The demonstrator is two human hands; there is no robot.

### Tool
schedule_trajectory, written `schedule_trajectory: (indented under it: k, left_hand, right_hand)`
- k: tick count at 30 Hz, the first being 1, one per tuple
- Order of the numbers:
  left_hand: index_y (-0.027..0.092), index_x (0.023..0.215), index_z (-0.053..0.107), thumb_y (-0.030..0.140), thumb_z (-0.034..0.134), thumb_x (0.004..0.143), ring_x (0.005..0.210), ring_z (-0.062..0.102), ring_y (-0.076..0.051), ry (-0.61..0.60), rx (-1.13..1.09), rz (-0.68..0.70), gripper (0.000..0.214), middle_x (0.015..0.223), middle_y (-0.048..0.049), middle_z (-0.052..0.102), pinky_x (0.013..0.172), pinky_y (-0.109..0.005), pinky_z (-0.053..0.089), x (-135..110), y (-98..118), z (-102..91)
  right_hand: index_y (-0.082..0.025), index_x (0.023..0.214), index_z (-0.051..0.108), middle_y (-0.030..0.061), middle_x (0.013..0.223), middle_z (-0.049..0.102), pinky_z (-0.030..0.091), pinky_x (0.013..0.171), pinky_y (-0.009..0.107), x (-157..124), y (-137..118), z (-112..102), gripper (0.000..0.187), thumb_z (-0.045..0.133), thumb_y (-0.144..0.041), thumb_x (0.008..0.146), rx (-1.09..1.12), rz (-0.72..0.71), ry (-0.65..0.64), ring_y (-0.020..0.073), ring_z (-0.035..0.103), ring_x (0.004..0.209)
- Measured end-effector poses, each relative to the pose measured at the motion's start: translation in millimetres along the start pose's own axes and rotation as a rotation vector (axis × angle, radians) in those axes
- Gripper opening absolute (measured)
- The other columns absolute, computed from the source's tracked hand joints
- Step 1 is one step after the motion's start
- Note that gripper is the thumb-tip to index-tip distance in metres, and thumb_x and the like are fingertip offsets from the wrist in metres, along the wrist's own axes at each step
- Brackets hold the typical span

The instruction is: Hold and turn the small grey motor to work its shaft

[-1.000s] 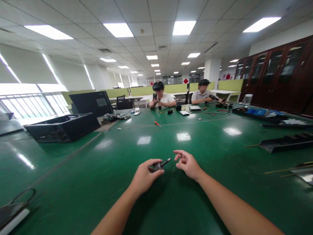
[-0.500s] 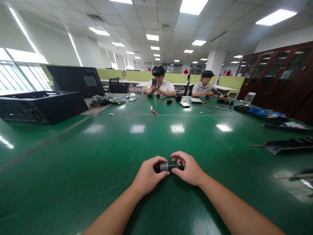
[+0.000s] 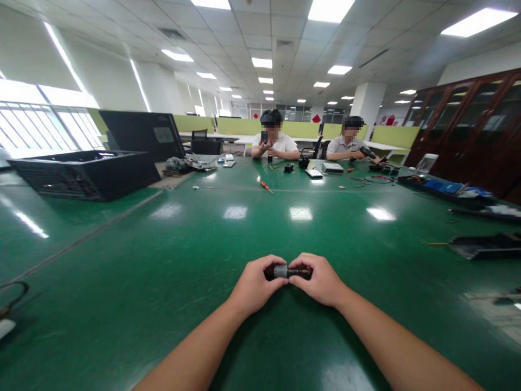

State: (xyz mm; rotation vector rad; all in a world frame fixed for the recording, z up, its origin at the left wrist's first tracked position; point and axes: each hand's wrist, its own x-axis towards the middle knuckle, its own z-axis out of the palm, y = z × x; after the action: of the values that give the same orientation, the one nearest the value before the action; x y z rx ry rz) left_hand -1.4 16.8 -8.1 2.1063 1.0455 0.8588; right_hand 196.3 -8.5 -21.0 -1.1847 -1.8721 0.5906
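Observation:
Low over the green table, my left hand (image 3: 258, 282) is closed round a motor-like part with a shaft (image 3: 280, 271), a silver cylinder whose darker left end is partly hidden by my palm. A thin, ridged shaft sticks out of it to the right. Curled around that shaft is my right hand (image 3: 319, 279), thumb and fingertips closed at its base beside the silver collar. The shaft's far end lies in the shadow of my right palm. Both hands' fingertips nearly meet at the part's middle.
An orange screwdriver (image 3: 266, 187) lies ahead on the green table (image 3: 228, 233). To the left stands a black computer case (image 3: 93, 176); on the right are black trays (image 3: 484, 247). Two people (image 3: 279, 142) sit across the table among small parts. A cable (image 3: 16, 298) shows at the left edge.
My right hand has moved in, its fingertips closing around the shaft near the silver cylinder. The view has swung slightly left, bringing the cable into sight.

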Motion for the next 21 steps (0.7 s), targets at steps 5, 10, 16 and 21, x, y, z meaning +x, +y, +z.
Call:
schedule_trajectory:
  k: [5,10,16,21]
  left_hand:
    - [0.024,0.098,0.069,0.018,0.073,0.073,0.088,0.064,-0.019,-0.003,-0.027,0.0,0.027,0.094,0.0011,0.071,0.08,-0.028,0.046,-0.5,-2.1,0.9]
    - [0.024,0.098,0.069,0.018,0.073,0.072,0.088,0.064,-0.02,0.006,-0.024,-0.006,0.027,0.094,0.0005,0.071,0.081,-0.029,0.046,-1.4,-0.9,0.7]
    - [0.024,0.099,0.069,0.017,0.074,0.072,0.088,0.064,-0.019,0.004,-0.029,-0.012,0.028,0.094,0.0014,0.071,0.08,-0.028,0.046,-1.7,0.5,-0.2]
    - [0.024,0.099,0.069,0.016,0.074,0.072,0.089,0.064,-0.018,0.007,-0.04,-0.011,0.029,0.094,0.0017,0.071,0.08,-0.027,0.045,-1.5,-1.2,0.1]
  right_hand:
    - [-0.019,0.084,0.072,0.0035,0.079,0.068,0.045,0.068,0.028,1.7,2.3,0.4,0.008,0.071,-0.019,0.076,0.026,0.017,-0.001,0.0174,0.062,0.074]
    - [-0.019,0.082,0.073,0.0028,0.076,0.067,0.043,0.065,0.028,1.9,2.2,-1.0,0.007,0.07,-0.018,0.076,0.011,-0.006,-0.007,0.0164,0.06,0.07]
    - [-0.019,0.083,0.074,0.0029,0.077,0.067,0.043,0.065,0.028,1.9,2.5,-2.6,0.009,0.07,-0.017,0.075,0.004,-0.014,-0.004,0.0162,0.06,0.07]
    - [-0.019,0.083,0.074,0.0032,0.077,0.068,0.044,0.066,0.028,1.8,3.9,-3.1,0.009,0.07,-0.017,0.075,0.012,-0.007,-0.007,0.0164,0.06,0.071]
